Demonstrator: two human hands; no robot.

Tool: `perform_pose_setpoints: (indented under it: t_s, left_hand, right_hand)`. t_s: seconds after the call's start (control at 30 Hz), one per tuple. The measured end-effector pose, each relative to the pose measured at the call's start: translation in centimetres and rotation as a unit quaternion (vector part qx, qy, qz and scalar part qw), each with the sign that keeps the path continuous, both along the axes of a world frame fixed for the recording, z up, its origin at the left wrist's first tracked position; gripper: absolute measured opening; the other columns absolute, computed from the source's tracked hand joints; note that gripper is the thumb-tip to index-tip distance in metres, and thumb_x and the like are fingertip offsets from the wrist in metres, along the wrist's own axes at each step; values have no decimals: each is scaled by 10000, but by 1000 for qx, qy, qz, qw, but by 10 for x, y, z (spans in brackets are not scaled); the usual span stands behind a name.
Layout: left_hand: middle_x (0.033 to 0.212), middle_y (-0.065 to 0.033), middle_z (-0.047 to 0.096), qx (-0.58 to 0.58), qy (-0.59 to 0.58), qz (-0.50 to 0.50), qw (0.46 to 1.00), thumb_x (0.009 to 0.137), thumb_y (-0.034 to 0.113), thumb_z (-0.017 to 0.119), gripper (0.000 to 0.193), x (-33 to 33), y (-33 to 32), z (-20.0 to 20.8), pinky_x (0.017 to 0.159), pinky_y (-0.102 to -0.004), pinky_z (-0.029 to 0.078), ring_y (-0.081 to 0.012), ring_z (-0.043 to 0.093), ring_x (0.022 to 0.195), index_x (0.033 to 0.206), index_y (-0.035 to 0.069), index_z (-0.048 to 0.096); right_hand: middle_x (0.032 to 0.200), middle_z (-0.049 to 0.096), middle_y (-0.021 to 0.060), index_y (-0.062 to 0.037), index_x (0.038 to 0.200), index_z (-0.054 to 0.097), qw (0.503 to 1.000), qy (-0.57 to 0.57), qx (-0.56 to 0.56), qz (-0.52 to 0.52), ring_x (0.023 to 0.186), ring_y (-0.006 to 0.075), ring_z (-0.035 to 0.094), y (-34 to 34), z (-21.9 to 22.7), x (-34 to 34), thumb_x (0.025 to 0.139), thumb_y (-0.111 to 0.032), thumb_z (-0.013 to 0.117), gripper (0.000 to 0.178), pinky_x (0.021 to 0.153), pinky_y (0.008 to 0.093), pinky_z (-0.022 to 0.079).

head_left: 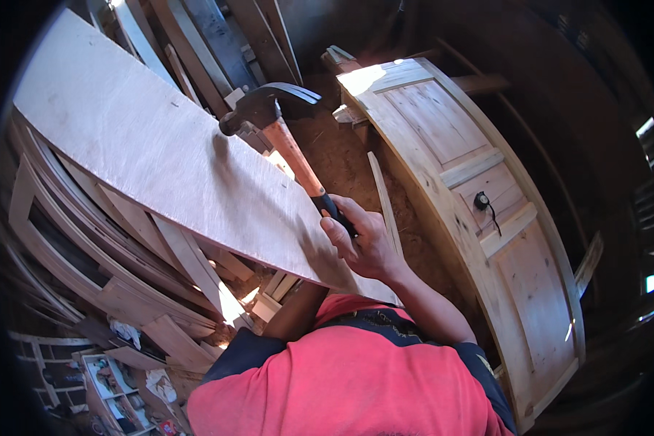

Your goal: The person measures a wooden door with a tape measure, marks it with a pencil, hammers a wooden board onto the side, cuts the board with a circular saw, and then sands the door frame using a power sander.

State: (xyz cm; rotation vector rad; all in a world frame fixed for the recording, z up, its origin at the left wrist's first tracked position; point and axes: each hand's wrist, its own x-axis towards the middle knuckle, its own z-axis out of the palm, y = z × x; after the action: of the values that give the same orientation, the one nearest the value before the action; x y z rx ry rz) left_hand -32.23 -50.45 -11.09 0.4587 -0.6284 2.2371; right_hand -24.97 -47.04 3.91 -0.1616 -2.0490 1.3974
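Observation:
My right hand is closed around the dark grip of a claw hammer. The hammer tilts up and away to the left, its dark head held above a long pale board, on which a shadow falls. Several small dark marks, perhaps nails or staples, dot the board. It slants from the far left down to my waist. My left forearm passes beneath its near end, and the board hides my left hand.
On the right lies a panelled wooden door with a curved edge, a small black coiled item on it. Curved wooden frames are stacked at left. A compartmented tray stands lower left. Planks lean at the back.

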Motion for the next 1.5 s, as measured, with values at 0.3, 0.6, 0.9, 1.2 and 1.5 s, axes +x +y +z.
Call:
perform_pose_setpoints:
  t_s: [0.3, 0.6, 0.9, 1.2, 1.5]
  left_hand:
    - [1050, -33, 492, -113, 167, 3, 979, 1089, 322, 374, 369, -3, -7, 22, 922, -264, 424, -115, 513, 996, 1312, 38, 452]
    - [984, -76, 573, -308, 274, 90, 907, 1065, 418, 355, 399, -38, 3, -20, 893, -357, 492, -175, 589, 954, 1150, 63, 517]
    - [1030, -110, 651, -618, 285, 266, 682, 1046, 531, 275, 576, -28, 60, 25, 928, -447, 526, -238, 638, 1018, 1112, 65, 608]
    - [1336, -282, 572, -705, 370, 376, 474, 1022, 597, 361, 786, 65, 118, 53, 993, -485, 520, -387, 609, 1145, 1306, -105, 567]
    - [1318, -224, 610, -649, 520, 329, 447, 1000, 549, 519, 693, 285, 165, 107, 952, -429, 530, -319, 625, 1100, 1307, -68, 598]
  right_hand:
    - [846, 643, 184, -11, 1217, 585, 996, -63, -65, -26, 711, 315, 633, 7, 4, 0, 984, -174, 598, 285, 670, 353, 495]
    - [818, 679, 178, -1, 1246, 577, 998, -9, 4, -63, 612, 266, 592, 41, -21, 26, 1005, -248, 596, 346, 584, 340, 478]
    - [682, 552, -25, -36, 1093, 616, 845, -50, -369, -383, 544, 60, 531, 60, -138, 248, 986, -358, 602, 340, 482, 264, 462]
    - [646, 654, 77, -14, 771, 634, 601, -67, -374, -703, 547, 165, 647, 53, -303, 484, 935, -354, 614, 378, 513, 336, 511]
    - [1367, 558, 253, -73, 1355, 558, 619, -357, -291, -636, 1281, 399, 530, 116, -333, 644, 995, -556, 392, 625, 1077, 499, 409]
